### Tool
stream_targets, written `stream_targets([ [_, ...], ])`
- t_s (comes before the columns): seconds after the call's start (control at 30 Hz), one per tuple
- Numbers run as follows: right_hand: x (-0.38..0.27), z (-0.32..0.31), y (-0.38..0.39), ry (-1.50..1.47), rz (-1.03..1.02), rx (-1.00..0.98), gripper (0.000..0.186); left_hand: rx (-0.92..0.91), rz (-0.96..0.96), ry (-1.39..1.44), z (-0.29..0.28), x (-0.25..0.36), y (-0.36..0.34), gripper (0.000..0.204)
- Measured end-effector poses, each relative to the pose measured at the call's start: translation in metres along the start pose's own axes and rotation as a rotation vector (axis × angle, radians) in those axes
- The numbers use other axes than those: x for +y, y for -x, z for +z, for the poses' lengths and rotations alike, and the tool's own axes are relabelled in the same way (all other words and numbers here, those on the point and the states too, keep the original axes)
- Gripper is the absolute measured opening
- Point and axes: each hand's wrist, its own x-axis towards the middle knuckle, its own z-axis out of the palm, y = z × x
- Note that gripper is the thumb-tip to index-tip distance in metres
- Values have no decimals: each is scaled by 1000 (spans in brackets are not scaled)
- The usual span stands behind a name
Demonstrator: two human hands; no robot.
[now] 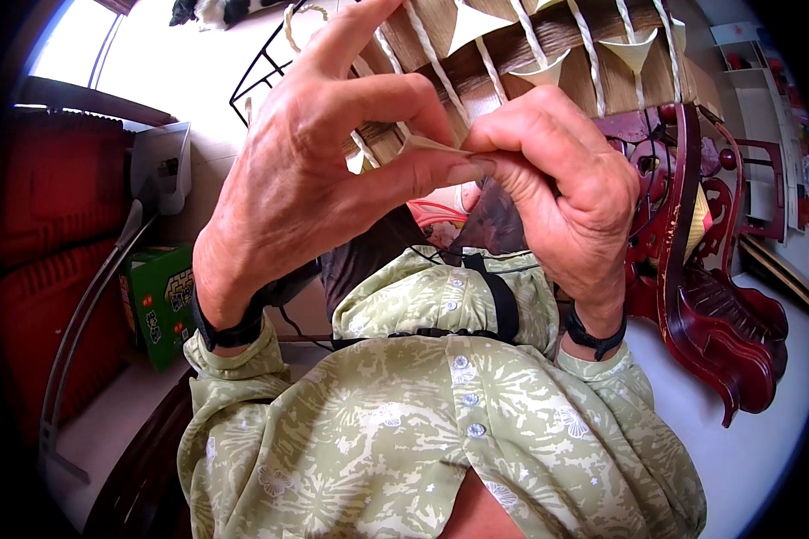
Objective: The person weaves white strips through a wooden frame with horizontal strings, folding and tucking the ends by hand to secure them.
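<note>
In front of my chest, both hands meet at a small cream paper-like piece [424, 144]. My left hand [283, 175] pinches it between thumb and a bent finger, with another finger stretched upward. My right hand [571, 184] has its thumb and curled index finger closed at the piece's right end; the fingers hide most of that end. Just beyond stands a wood-patterned board [575, 76] with twisted white cords [591, 56] strung across it. More cream pieces, such as a pointed piece [634, 54] and a folded piece [542, 70], sit on the cords.
A carved dark red wooden chair [679, 269] is at the right, near white shelves [753, 90]. On the left are red ribbed panels [54, 189], a green box [157, 305] and a curved metal bar [76, 332]. A black wire frame [259, 76] stands beside the board.
</note>
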Motion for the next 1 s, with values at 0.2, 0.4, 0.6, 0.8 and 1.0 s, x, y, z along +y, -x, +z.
stream_targets([
  [0.2, 9, -11, 0, -161, 69, -88, 12, 55, 64, -7, 4, -11, 1, 30],
  [0.4, 18, -9, -2, -124, 54, -39, 11, 68, 229, -215, -5, -44, -8, 21],
  [0.6, 31, -9, -6, -131, 55, -5, 12, 166, 130, -128, 17, -63, -10, 37],
  [0.8, 44, -19, -9, -202, 76, -14, 10, 247, 38, -17, 34, -44, -27, 39],
  [1.0, 38, -30, -16, -62, 153, -42, 10, 203, 18, -22, 33, -33, -33, 35],
])
